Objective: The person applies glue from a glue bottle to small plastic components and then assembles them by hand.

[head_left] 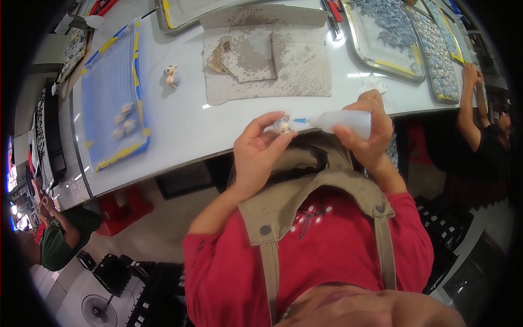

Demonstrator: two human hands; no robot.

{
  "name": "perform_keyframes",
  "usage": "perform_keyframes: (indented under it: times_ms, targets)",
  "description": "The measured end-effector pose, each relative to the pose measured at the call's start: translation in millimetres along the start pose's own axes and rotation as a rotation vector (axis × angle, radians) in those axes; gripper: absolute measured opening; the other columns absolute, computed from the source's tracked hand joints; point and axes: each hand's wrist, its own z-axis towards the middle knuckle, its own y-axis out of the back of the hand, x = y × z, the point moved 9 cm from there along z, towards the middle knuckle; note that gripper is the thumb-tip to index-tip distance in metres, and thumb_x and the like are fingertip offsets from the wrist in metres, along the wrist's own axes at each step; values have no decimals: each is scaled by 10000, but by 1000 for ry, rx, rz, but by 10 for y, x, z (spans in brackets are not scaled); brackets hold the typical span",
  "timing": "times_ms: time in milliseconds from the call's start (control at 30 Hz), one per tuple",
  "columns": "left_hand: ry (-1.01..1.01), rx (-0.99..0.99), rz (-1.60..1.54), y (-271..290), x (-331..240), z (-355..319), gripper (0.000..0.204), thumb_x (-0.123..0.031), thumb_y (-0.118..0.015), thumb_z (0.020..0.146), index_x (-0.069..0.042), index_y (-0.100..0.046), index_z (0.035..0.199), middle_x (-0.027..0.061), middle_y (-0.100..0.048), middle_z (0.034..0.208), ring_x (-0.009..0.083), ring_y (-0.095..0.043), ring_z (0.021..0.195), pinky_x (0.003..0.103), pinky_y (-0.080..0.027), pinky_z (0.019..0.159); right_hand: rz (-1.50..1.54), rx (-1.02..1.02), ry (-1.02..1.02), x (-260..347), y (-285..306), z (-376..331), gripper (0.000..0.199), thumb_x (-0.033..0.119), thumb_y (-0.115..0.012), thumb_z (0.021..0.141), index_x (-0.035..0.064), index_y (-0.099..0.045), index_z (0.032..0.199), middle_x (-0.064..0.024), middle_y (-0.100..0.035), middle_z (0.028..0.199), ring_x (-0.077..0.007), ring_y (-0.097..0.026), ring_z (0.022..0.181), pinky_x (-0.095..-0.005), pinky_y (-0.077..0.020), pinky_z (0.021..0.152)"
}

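Between the thumb and fingers of my left hand (pixel 257 150) is a small cream and pale blue figurine (pixel 283 126). My right hand (pixel 371 131) is wrapped round a white squeeze bottle (pixel 348 123), tipped on its side. Its thin blue nozzle (pixel 299 120) points left and reaches close to the top of the held figurine; whether it touches I cannot tell. Both hands are just above the near edge of the white table. A similar figurine (pixel 172 76) lies on the tabletop farther left.
A blue tray (pixel 111 90) edged with yellow tape, holding several small pieces, lies at the left. Stained cardboard (pixel 305 73) is spread ahead. Metal trays of blue-grey pieces (pixel 389 30) stand at the far right, near a crumpled white tissue (pixel 374 84). Other people work on both sides.
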Motion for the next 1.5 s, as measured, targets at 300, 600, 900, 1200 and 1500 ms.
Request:
perform_keyframes:
  times_ms: [300,600,900,1200,1500]
  targets:
    - [-5,-3,-44,45,16,15,343,44,-565,819,32,-475,1149,146,-547,1121,178,-594,907,241,-478,802,101,-7,-49,-104,-31,29,299,162,-743,695,18,-562,885,-41,-532,693,-120,-496,689,-247,-423,611]
    - [96,-26,-219,200,81,91,344,11,-558,828,6,-472,1161,163,-547,1121,194,-597,897,223,-500,748,425,-140,-460,-1020,-612,454,234,189,-567,874,15,-521,1023,-35,-593,877,-81,-542,797,-206,-429,716]
    - [253,79,-280,115,135,191,328,-16,-545,841,-1,-475,1162,168,-554,1111,165,-601,858,198,-511,707,-319,-219,-193,-1234,161,628,194,209,-563,849,44,-618,937,-88,-635,859,-189,-587,795,-281,-447,704]
    - [279,105,-199,-98,238,241,330,-6,-544,838,4,-474,1160,166,-553,1113,165,-599,865,198,-505,713,-624,-163,-340,-2229,1081,774,164,167,-600,823,55,-633,939,-81,-655,808,-164,-607,718,-277,-463,660]
    - [118,15,-95,-201,187,300,357,39,-580,810,21,-473,1150,115,-521,1147,173,-581,931,247,-465,803,-124,-127,-59,-825,315,418,118,-36,-610,734,6,-583,840,-79,-617,770,-133,-572,683,-243,-460,636]
